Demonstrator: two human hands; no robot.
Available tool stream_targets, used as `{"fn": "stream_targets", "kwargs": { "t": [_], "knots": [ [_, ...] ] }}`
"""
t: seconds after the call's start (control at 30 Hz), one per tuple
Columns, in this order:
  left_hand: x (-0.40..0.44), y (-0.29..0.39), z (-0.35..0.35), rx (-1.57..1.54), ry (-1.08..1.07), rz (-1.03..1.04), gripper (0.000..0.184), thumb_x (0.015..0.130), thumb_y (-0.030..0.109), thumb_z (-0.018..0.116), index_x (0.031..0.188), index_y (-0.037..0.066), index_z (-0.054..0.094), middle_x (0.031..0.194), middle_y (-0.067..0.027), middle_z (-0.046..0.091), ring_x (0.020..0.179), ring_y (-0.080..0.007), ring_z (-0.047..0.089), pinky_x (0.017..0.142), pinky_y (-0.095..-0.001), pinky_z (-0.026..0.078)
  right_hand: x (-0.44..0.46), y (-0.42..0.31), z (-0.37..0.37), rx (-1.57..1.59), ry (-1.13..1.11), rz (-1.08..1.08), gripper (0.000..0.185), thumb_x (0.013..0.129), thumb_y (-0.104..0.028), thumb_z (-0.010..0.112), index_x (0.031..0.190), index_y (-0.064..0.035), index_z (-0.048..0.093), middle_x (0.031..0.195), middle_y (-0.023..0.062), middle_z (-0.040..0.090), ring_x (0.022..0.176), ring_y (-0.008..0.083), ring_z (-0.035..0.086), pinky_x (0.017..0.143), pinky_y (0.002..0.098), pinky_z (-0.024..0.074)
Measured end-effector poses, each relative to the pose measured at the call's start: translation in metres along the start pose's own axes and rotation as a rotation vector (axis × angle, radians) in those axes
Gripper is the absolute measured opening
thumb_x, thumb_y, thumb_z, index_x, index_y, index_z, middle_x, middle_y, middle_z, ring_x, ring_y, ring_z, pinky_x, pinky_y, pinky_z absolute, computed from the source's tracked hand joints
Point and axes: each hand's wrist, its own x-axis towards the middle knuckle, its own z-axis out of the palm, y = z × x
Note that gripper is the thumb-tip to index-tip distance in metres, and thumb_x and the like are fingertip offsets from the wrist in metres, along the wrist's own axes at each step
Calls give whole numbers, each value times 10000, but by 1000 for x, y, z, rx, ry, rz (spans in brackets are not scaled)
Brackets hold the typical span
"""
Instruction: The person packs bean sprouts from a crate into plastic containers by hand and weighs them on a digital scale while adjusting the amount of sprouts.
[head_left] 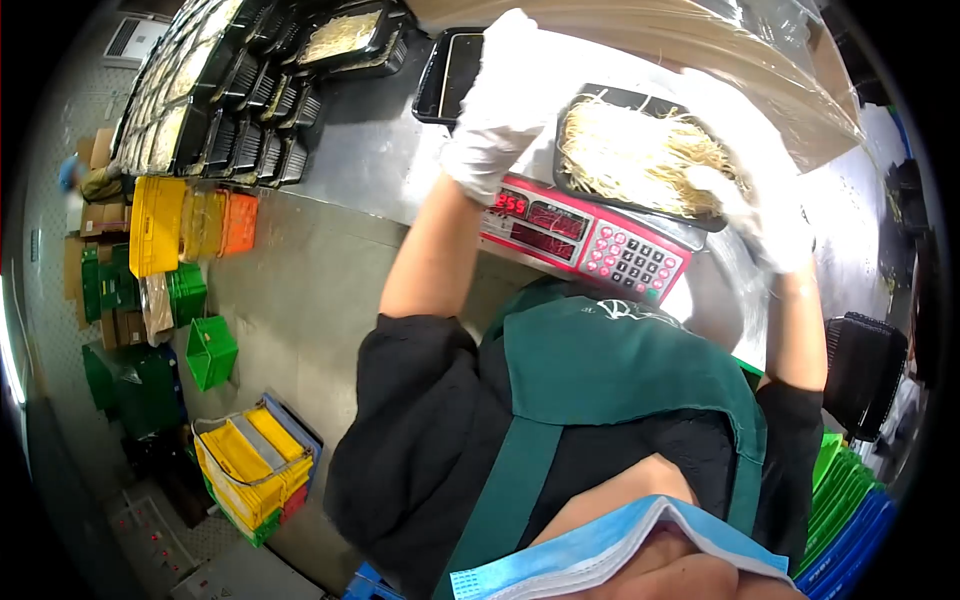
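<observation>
Head view: a person in a dark green apron [640, 365] and black sleeves [405, 385] faces a metal worktable [365, 155], with a blue mask [650, 535] crossing the bottom edge.
Carton: a plastic-lined carton [740, 65] spans the far side of the table, its clear film creased and shiny.
Stacks: many stacked black trays [230, 130] crowd the table's left end; pale strands show in the upper ones.
Crates: a yellow crate [155, 230] and an orange crate [239, 222] sit side by side at the left; a green bin [211, 353] is nearer, and green and blue crates [845, 510] are stacked at the lower right.
Scale: a red electronic scale [584, 242] faces the person, its keypad [635, 262] to the right of its display.
Filled tray: a black tray [570, 185] heaped with pale strands [635, 150] sits over the scale, between the two hands.
Left hand: the gloved left hand [507, 95] reaches forward beside a second black tray [435, 85]; glare hides its fingers, so I cannot tell how far open it is or whether it holds anything.
Right hand: the gloved right hand [755, 165] curves round the filled tray's right side, thumb against the strands; I cannot tell whether it grips.
Digits: the lit red display [512, 204] seems to read 255.
</observation>
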Motion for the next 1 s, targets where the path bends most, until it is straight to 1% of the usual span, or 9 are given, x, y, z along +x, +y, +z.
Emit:
{"fn": "stream_targets", "kwargs": {
  "t": [0.23, 0.33, 0.4, 0.53, 0.6, 0.73, 0.83, 0.93, 1.0],
  "knots": [
    [10, 51, 48, 40, -297, -44, 404, 878, 147, 591, 1250, 5, 521, 1266, -159, 542, 1195, -255, 496, 1014, -354, 394, 11, 35, 30, 244, -594, 271, 616, 796, -243, 691, 1340, -68, 460, 1356, 152, 474, 1253, 267, 441, 1037, 366, 361],
    [14, 50, 56, -181, -276, -73, 377, 880, 191, 572, 1219, 27, 554, 1241, -145, 564, 1157, -258, 516, 986, -358, 406, -13, 45, 20, 433, -617, 382, 658, 777, -256, 710, 1352, -76, 446, 1376, 161, 455, 1267, 285, 425, 1047, 370, 348],
    [16, 46, 62, -436, -216, -107, 346, 861, 269, 567, 1139, 72, 627, 1148, -109, 625, 1053, -258, 570, 916, -361, 437, -28, 41, 24, 1164, -256, 451, 517, 822, -110, 642, 1307, -31, 479, 1260, 131, 559, 1163, 208, 521, 1015, 314, 396],
    [19, 40, 58, -361, -192, 44, 342, 856, 308, 558, 1119, 115, 661, 1061, -83, 670, 977, -236, 604, 865, -355, 455, -56, 48, 36, 432, -234, 491, 368, 825, -28, 642, 1188, -15, 590, 1125, 78, 621, 1018, 188, 580, 909, 300, 461],
    [21, 49, 51, -441, -341, -49, 387, 893, 168, 536, 1237, -9, 525, 1214, -139, 589, 1126, -243, 545, 964, -358, 435, -76, 64, 50, 912, 8, 621, 241, 839, -51, 634, 1074, -4, 656, 961, 41, 669, 838, 121, 606, 734, 243, 496],
    [18, 46, 58, -385, -385, -91, 401, 910, 108, 517, 1277, -50, 481, 1270, -156, 560, 1147, -231, 540, 984, -359, 432, -109, 97, 11, 839, 219, 851, 204, 859, -144, 643, 1021, -27, 677, 901, 40, 687, 728, 85, 593, 658, 224, 472],
    [9, 43, 67, -77, -150, 25, 404, 854, 359, 546, 1176, 131, 631, 1155, -108, 607, 963, -322, 570, 876, -401, 441, -136, 127, -13, 688, 480, 771, 220, 870, -153, 633, 1031, -10, 678, 938, 57, 696, 689, 56, 573, 587, 180, 438],
    [3, 55, 52, -290, -99, -114, 379, 843, 313, 592, 1171, 127, 625, 1191, -135, 573, 1019, -338, 540, 899, -442, 423, -187, 174, 16, 606, 124, 1061, 341, 834, -200, 672, 1124, -24, 641, 966, 89, 693, 838, 139, 624, 688, 282, 488],
    [-1, 52, 23, 94, 147, 19, 371, 844, 216, 619, 1192, 92, 589, 1205, -159, 554, 1083, -316, 520, 936, -418, 416, -192, 153, 20, 108, -307, 757, 415, 783, -229, 714, 1154, -62, 626, 1033, 144, 669, 969, 248, 610, 850, 367, 471]
  ]
}}
